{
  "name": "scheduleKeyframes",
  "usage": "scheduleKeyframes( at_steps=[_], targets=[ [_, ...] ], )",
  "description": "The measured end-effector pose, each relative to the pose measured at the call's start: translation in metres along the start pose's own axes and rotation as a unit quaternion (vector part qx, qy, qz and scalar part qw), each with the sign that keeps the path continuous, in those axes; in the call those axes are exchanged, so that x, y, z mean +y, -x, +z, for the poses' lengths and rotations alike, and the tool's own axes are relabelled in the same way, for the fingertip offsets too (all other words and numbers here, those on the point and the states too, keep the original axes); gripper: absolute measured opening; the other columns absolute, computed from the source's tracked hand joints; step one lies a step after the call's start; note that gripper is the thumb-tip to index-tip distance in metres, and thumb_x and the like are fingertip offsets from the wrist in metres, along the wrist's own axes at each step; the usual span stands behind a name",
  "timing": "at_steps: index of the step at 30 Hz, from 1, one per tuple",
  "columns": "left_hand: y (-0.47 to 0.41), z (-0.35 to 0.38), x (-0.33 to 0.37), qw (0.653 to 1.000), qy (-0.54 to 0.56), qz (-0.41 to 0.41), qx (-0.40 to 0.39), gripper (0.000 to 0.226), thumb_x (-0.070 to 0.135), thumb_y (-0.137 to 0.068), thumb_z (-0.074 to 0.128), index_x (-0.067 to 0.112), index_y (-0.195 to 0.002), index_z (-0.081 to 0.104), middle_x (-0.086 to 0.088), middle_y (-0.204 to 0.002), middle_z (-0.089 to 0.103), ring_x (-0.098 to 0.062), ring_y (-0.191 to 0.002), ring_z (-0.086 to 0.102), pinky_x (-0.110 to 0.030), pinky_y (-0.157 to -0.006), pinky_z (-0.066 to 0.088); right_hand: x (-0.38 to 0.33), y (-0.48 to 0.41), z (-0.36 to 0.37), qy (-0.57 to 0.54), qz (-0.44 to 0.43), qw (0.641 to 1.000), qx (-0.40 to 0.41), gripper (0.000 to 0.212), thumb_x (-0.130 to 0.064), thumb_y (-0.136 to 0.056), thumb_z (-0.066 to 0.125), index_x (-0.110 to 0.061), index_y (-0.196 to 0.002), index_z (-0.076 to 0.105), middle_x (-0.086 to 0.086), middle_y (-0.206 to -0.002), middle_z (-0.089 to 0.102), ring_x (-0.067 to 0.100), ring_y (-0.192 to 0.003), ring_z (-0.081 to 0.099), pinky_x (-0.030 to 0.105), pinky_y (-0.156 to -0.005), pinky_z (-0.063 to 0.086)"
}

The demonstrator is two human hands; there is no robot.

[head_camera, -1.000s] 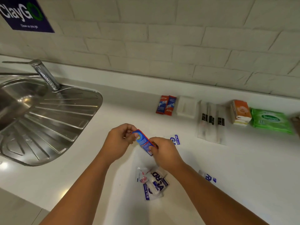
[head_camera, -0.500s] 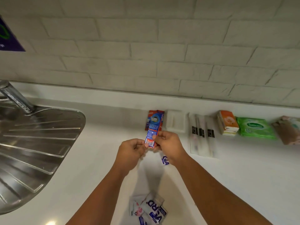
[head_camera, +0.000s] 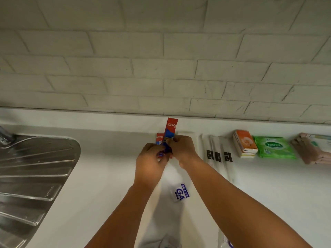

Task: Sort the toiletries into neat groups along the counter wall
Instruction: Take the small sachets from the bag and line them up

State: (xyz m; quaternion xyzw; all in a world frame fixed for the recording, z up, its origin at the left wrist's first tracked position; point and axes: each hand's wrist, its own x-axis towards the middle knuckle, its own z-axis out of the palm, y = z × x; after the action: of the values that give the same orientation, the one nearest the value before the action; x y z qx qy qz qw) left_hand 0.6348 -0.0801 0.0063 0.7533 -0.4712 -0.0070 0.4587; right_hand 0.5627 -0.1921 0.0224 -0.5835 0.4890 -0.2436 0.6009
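Left hand [head_camera: 152, 159] and right hand [head_camera: 182, 149] both pinch a red-and-blue toothpaste packet [head_camera: 171, 129], holding it upright at the counter's [head_camera: 107, 167] back edge, just above a matching packet [head_camera: 159, 138], apparently to group them.

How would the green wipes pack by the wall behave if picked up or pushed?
The green wipes pack looks soft: its film looks wrinkled, so it would probably sag rather than stay stiff. It lies flat on the counter, so a push should slide it, not roll or tip it.
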Motion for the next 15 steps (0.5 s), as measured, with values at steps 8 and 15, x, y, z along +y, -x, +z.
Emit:
scheduleKeyframes(
  at_steps=[8, 15],
  targets=[
    [-0.032, 0.012, -0.012, 0.937, 0.150, -0.280, -0.147, 0.020, 0.015, -0.094, 0.063, 0.005, -0.078, 0.072, -0.005, -0.058, 0.064, -0.011, -0.044, 0.052, -0.023, -0.046, 0.044, -0.001, -0.017, -0.011, 0.105, 0.017, 0.994, -0.018, 0.023, -0.018, -0.094, 0.063, -0.006, -0.113, 0.066, 0.011, -0.115, 0.069, 0.024, -0.098, 0.069, 0.043, -0.087, 0.058],
    [-0.042, 0.034, -0.027, 0.952, 0.047, -0.260, -0.155, 0.019, 0.018, -0.088, 0.066, 0.009, -0.074, 0.075, -0.004, -0.067, 0.070, -0.021, -0.062, 0.066, -0.026, -0.056, 0.047, 0.011, -0.015, -0.024, 0.491, -0.221, 0.843, 0.009, 0.035, -0.022, -0.093, 0.062, -0.014, -0.127, 0.055, 0.004, -0.126, 0.058, 0.021, -0.117, 0.054, 0.028, -0.096, 0.047]
  ],
)
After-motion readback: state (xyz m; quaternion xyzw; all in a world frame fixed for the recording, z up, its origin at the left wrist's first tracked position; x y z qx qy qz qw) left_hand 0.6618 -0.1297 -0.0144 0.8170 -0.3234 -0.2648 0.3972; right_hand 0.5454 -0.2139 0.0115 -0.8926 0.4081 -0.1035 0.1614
